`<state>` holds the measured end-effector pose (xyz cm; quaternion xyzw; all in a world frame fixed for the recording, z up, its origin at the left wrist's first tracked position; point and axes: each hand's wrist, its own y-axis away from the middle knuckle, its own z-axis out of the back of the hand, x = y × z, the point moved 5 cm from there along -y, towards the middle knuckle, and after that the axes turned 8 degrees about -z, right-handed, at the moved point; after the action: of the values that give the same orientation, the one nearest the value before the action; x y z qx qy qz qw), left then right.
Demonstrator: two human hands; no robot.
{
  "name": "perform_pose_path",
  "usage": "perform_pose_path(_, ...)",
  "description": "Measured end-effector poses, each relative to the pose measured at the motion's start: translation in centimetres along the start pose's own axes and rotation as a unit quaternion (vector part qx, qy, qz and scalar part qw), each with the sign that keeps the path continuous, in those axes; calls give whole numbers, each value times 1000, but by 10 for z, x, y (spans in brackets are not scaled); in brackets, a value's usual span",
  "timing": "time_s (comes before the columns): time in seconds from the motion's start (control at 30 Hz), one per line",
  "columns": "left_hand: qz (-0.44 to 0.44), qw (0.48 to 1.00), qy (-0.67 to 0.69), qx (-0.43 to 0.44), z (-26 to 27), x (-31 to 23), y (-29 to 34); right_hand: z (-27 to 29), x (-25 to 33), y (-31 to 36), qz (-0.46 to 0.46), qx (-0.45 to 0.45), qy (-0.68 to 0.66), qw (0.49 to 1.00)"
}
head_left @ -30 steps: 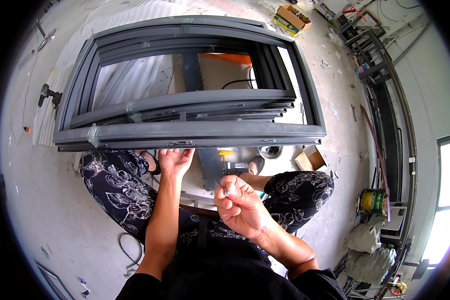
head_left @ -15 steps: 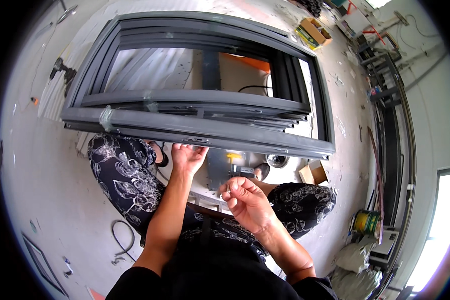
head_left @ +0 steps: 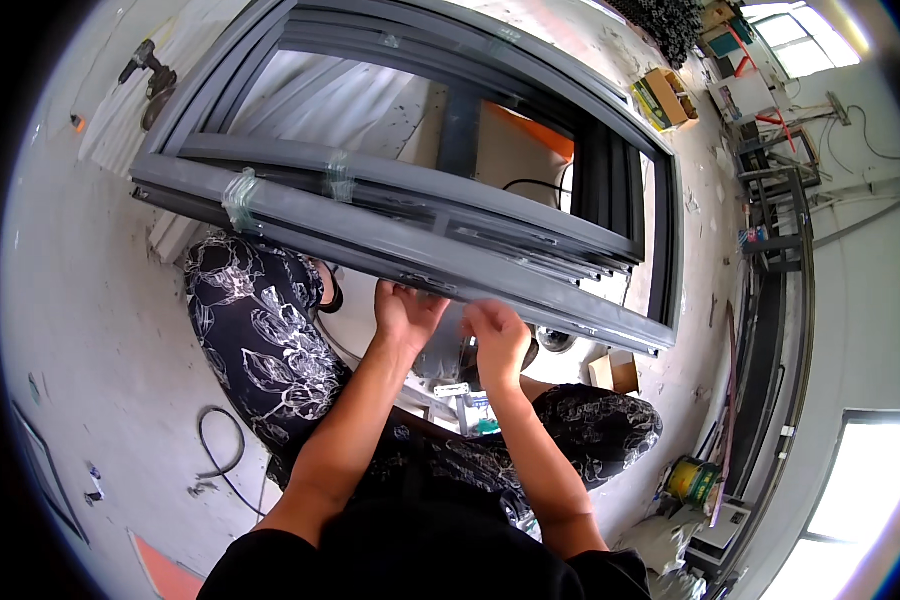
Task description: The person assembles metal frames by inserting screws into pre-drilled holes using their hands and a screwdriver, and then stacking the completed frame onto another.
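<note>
A stack of dark grey metal window frames (head_left: 410, 227) lies across in front of me, with clear tape (head_left: 240, 200) wrapped around the nearest bar. My left hand (head_left: 407, 318) is at that bar's near side, its curled fingertips against the edge beside a small slot (head_left: 428, 281); the tips are partly hidden. Just to its right, my right hand (head_left: 500, 340) is raised close to the same bar with thumb and fingers pinched together. Whatever the pinch holds is too small and blurred to make out.
A cordless drill (head_left: 150, 80) lies at the far left on a pale sheet. Open cardboard boxes stand at the back right (head_left: 667, 99) and near my right knee (head_left: 615, 373). A black cable (head_left: 220, 445) curls on the floor left. Metal racking (head_left: 800, 270) runs along the right wall.
My right hand has moved up and forward to the near bar, beside my left hand. The left hand stays at the bar. The whole view has turned and shifted somewhat.
</note>
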<state>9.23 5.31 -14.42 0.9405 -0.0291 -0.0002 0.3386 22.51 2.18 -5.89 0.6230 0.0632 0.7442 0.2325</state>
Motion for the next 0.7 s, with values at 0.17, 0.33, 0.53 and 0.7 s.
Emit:
perform_pose_path(0.17,-1,1000,-8,6,-1,6,2,-13,-18,-8,-28,-85,-63,994)
perform_pose_path(0.33,-28,1000,4,2,4,9,-1,-15,-27,-5,-79,-142,-132,978)
perform_pose_path(0.53,-11,1000,14,-22,-4,10,10,-16,-16,-1,-73,-166,-99,978)
perform_pose_path(0.7,-11,1000,28,0,-1,11,9,-20,11,7,130,-206,236,941)
